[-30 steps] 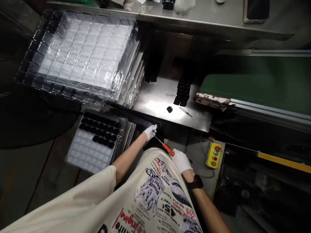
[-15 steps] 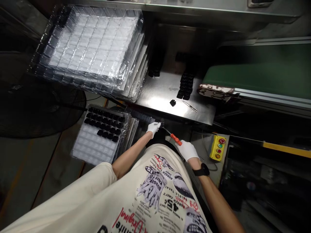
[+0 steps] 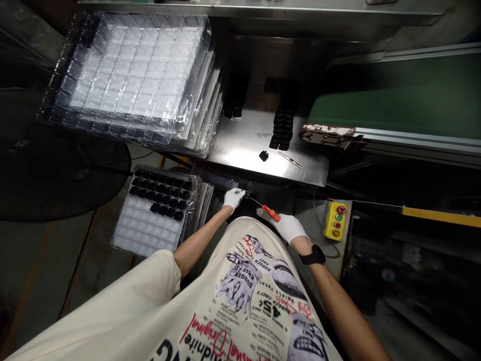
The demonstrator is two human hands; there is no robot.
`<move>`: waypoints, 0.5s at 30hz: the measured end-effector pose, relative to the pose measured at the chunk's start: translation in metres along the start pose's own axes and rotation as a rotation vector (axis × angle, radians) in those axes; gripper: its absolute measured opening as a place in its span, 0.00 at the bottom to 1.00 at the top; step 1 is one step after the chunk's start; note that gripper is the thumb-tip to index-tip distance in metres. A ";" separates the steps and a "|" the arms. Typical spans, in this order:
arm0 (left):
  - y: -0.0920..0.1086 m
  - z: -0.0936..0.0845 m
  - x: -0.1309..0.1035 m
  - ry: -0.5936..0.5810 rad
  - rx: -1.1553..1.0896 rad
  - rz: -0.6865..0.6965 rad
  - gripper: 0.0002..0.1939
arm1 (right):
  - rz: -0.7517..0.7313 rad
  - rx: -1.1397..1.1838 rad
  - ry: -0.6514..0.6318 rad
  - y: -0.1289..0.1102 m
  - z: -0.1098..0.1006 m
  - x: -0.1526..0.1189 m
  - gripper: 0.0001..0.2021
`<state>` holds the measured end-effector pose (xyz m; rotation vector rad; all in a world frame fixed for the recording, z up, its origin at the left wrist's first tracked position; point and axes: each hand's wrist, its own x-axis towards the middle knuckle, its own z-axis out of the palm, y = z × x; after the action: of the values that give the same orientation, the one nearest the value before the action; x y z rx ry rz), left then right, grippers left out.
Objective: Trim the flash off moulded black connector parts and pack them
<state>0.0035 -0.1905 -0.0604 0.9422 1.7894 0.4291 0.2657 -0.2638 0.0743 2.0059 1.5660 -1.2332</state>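
Observation:
My left hand (image 3: 234, 198), in a white glove, pinches a small black part (image 3: 247, 194) just past the front edge of the metal table (image 3: 240, 150). My right hand (image 3: 289, 228), also gloved, grips the orange handle of a screwdriver (image 3: 271, 212). Its metal shaft points left, and the tip meets or nearly meets the black part. On the table lie a single black piece (image 3: 263, 156), metal tweezers (image 3: 290, 160) and rows of black pieces (image 3: 282, 129).
A tall stack of clear trays (image 3: 135, 70) stands at the upper left. Below it is a tray partly filled with black pieces (image 3: 148, 220). A green conveyor belt (image 3: 398, 108) and a yellow button box (image 3: 335, 220) are at right, a large fan (image 3: 63, 175) at left.
The view has shifted slightly, so the table and conveyor appear a little further left and up. Both hands keep their holds, with the screwdriver still at the black part.

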 end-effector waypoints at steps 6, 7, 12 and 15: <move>-0.009 -0.003 -0.008 -0.128 0.143 0.203 0.11 | 0.033 -0.057 -0.111 0.001 -0.010 0.009 0.22; -0.011 -0.003 -0.010 -0.137 0.155 0.214 0.11 | 0.038 -0.061 -0.123 0.001 -0.012 0.008 0.22; -0.013 0.009 -0.008 -0.089 0.140 0.183 0.11 | 0.072 -0.079 -0.134 -0.004 -0.022 -0.002 0.23; -0.013 0.018 -0.002 -0.048 0.087 0.116 0.13 | 0.086 -0.087 -0.120 -0.008 -0.026 -0.010 0.22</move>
<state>0.0146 -0.2023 -0.0755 1.1119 1.7274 0.4012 0.2693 -0.2491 0.0992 1.8881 1.4360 -1.2078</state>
